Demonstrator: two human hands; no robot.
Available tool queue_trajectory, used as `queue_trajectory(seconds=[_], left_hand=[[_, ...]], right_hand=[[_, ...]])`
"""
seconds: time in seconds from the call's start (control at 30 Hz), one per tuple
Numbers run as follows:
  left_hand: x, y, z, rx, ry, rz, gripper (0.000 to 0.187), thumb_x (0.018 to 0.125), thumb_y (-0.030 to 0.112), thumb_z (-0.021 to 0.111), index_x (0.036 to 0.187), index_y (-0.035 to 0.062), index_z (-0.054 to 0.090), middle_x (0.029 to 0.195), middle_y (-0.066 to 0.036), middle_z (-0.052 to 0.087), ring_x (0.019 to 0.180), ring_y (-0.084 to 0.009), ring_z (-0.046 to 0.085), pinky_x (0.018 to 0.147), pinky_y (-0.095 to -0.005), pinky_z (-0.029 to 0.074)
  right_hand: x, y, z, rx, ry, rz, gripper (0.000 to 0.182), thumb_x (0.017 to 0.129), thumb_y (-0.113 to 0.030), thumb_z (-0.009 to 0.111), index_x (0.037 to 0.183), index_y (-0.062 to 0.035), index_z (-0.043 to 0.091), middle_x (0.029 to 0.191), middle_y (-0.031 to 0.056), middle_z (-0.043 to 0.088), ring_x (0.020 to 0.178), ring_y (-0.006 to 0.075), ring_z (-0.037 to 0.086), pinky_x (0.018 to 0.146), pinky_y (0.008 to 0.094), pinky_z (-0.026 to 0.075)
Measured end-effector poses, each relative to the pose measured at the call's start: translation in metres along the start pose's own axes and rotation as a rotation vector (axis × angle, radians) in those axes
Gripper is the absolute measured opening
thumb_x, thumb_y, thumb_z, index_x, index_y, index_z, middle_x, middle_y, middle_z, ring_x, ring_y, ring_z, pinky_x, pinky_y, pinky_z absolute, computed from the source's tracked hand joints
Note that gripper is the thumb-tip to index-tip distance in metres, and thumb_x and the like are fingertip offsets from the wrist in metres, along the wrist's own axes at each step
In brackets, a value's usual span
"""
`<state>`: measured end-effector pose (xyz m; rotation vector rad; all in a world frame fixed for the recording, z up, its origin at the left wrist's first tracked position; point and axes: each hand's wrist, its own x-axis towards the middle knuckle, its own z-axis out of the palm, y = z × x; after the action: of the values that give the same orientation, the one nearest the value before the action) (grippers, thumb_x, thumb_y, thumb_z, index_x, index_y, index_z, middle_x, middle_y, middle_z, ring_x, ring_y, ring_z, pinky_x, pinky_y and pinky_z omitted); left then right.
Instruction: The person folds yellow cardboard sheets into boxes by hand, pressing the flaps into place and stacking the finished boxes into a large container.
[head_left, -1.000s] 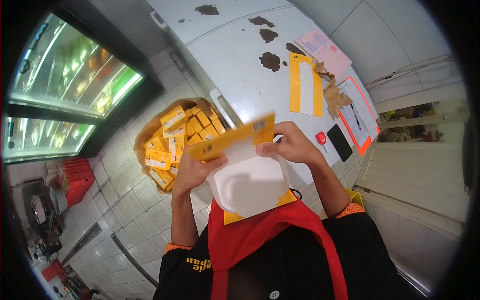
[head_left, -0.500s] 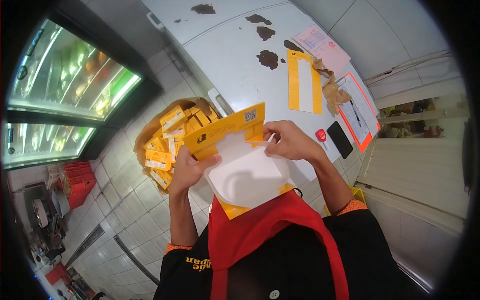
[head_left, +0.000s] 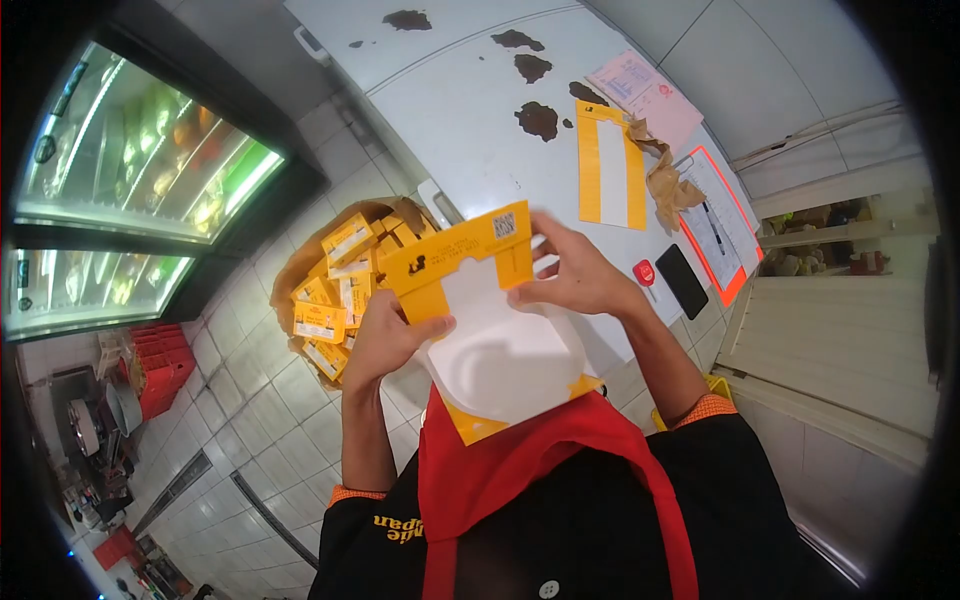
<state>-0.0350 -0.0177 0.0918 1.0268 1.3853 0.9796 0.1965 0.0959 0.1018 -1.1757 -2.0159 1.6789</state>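
Above my apron, both hands hold a partly folded yellow cardboard food box (head_left: 455, 250) with a white inner face. One printed yellow panel with a QR code stands up along its far edge, and yellow side flaps are turned in at both far corners. My left hand (head_left: 393, 335) grips the left far corner, its thumb over the inside and its fingers behind the panel. At the right far corner, my right hand (head_left: 575, 268) presses its thumb on the flap, with its fingers around the outside. Yellow corners also show at the near edge.
A brown paper bag (head_left: 283, 268) full of folded yellow boxes (head_left: 320, 322) stands left. On the white worktop (head_left: 450, 120) lie a flat yellow box (head_left: 612, 165), crumpled brown paper (head_left: 665, 185), a pink paper (head_left: 650, 95), a clipboard (head_left: 735, 265) and a phone (head_left: 682, 282). A lit display fridge (head_left: 150, 150) stands far left.
My right hand has shifted its grip, and its thumb now lies on the right flap, which shows more yellow. My left thumb has moved slightly right and the box has shifted a little.
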Motion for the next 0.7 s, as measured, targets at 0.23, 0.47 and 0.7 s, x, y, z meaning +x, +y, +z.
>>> queue_trajectory(seconds=[0.23,0.47,0.7], left_hand=[[0.009,-0.002,0.009,-0.136,-0.002,-0.058,0.066,0.068,0.008,0.078,0.126,0.0003,0.046,0.098,-0.010,0.061,0.079,-0.0129,0.060,0.070,-0.0267,0.049],[0.015,-0.004,0.032,0.444,0.440,0.146,0.096,0.066,0.000,0.076,0.140,0.0064,0.015,0.110,-0.018,0.052,0.096,-0.0237,0.063,0.083,-0.0327,0.052],[0.010,-0.030,0.030,0.172,0.316,0.171,0.081,0.070,-0.006,0.059,0.139,0.0093,0.018,0.118,-0.024,0.050,0.102,-0.0245,0.060,0.080,-0.0282,0.051]], right_hand=[[0.001,-0.017,0.010,0.038,0.159,-0.143,0.074,0.073,-0.006,0.066,0.137,-0.0032,0.028,0.111,0.0169,0.049,0.096,0.0243,0.059,0.083,0.0344,0.049],[-0.003,0.000,0.038,-0.178,0.265,-0.155,0.063,0.072,-0.006,0.060,0.128,0.0070,0.034,0.120,0.0287,0.043,0.104,0.0433,0.050,0.092,0.0415,0.042],[-0.007,0.025,0.027,-0.373,0.218,-0.077,0.059,0.070,-0.003,0.056,0.126,0.0051,0.039,0.115,0.0254,0.048,0.103,0.0372,0.053,0.090,0.0372,0.044]])
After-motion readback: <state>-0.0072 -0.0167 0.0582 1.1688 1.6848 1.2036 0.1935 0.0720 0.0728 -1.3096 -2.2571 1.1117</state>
